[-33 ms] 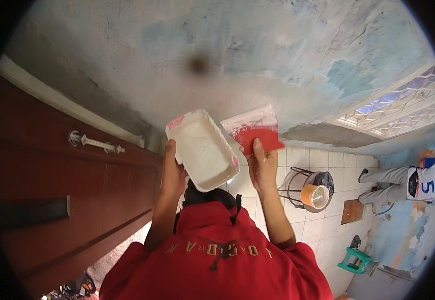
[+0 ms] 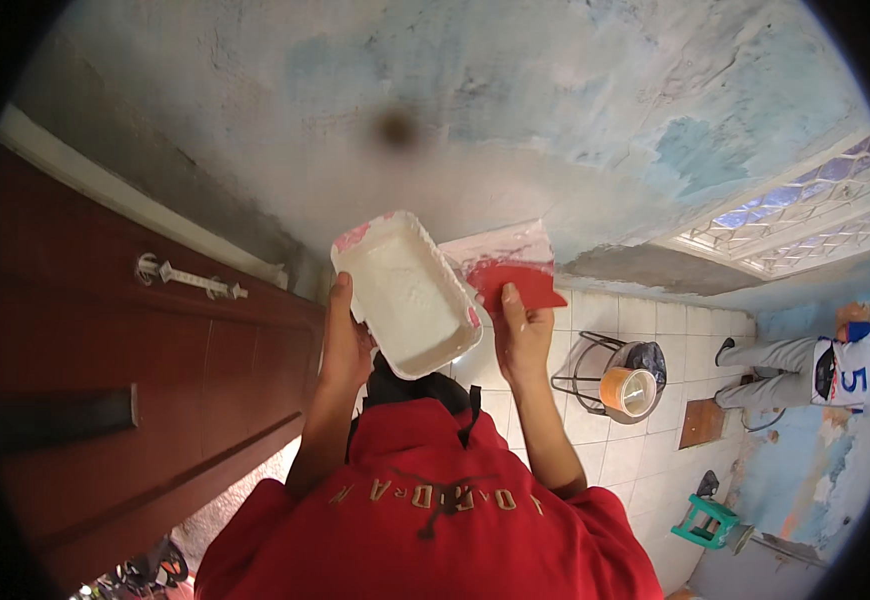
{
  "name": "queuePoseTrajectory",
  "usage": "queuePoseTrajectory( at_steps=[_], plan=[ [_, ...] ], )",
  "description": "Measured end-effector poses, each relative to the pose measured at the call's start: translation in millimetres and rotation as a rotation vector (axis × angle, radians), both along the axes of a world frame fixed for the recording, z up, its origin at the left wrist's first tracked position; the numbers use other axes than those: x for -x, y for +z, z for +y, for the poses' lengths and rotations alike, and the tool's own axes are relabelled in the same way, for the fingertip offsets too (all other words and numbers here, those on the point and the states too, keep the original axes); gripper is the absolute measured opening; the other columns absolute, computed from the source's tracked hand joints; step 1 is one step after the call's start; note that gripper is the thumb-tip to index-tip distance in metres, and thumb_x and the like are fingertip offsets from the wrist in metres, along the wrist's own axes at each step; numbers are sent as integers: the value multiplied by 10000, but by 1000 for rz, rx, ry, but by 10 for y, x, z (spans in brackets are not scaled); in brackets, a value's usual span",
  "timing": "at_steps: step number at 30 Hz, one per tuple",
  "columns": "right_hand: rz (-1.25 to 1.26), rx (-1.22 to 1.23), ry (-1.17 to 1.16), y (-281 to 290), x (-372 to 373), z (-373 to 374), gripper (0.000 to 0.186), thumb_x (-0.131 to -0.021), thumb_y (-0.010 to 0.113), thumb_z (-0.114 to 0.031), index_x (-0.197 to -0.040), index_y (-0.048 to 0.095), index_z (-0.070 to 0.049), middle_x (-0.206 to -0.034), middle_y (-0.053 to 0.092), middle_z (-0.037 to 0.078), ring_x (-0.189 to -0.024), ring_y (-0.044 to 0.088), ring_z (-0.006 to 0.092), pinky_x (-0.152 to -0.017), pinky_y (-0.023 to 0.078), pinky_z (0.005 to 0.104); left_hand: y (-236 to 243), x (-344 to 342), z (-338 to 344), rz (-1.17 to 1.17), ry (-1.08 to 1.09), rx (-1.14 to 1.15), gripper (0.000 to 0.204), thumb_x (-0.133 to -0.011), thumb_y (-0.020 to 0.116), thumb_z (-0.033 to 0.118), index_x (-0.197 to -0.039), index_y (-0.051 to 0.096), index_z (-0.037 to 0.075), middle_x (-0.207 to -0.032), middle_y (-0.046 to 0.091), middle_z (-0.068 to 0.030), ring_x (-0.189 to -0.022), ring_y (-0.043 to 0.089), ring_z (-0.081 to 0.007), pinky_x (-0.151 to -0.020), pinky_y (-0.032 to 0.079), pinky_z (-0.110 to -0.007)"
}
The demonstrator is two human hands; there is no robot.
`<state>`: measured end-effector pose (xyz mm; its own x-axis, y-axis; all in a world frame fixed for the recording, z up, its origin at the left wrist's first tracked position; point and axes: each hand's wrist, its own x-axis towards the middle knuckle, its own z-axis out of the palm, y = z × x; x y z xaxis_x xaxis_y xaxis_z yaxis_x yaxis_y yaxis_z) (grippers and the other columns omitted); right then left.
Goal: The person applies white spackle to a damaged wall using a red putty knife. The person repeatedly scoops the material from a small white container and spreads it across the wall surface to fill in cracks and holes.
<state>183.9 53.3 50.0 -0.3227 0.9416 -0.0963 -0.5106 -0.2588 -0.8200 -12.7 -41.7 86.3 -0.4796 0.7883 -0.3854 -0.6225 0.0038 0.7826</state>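
Note:
My left hand (image 2: 347, 335) grips a whitish rectangular tray (image 2: 353, 238) by its left side, thumb over the rim. Pale putty or plaster (image 2: 413, 290) coats the tray's inside, and pink patches show at its corners. In my right hand (image 2: 523, 345) is a red putty spreader (image 2: 521, 282), pinched with the thumb on top. Its wide blade is smeared with pale putty and points toward the wall, close beside the tray's right edge. Whether blade and tray touch, I cannot tell. Fingers beneath both things are mostly hidden.
A patchy blue and grey wall (image 2: 435, 60) rises ahead. At left is a brown door (image 2: 65, 310) with a bolt. Rightward are a dark stool (image 2: 587, 370) with an orange-white bucket (image 2: 627, 392), a green stool (image 2: 705, 522), a grilled window (image 2: 785, 210) and another person (image 2: 840, 370).
The spreader has shifted slightly left and down, closer to the tray. The tray has barely moved, rising a little.

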Motion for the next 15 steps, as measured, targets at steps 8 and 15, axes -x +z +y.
queuePoseTrajectory(
  at_steps=[8,15],
  plan=[
    [-452,-519,-163,-130,-139,-318,242,-998,646,-72,-1197,703,53,-1197,707,146,-1072,670,216,-946,513,329,141,-143,-92,58,-31,3,723,-1015,520,603,-1434,437,21,-1277,619,-152,-983,717,-204,-694,656,-364],
    [-560,-897,-126,-162,-245,-182,372,-962,635,-38,-1329,663,8,-1269,677,214,-1163,672,295,-991,528,379,170,-267,-228,172,-132,106,815,-1005,525,621,-1496,332,0,-1343,534,-187,-1172,640,-260,-704,656,-381]
  ],
)
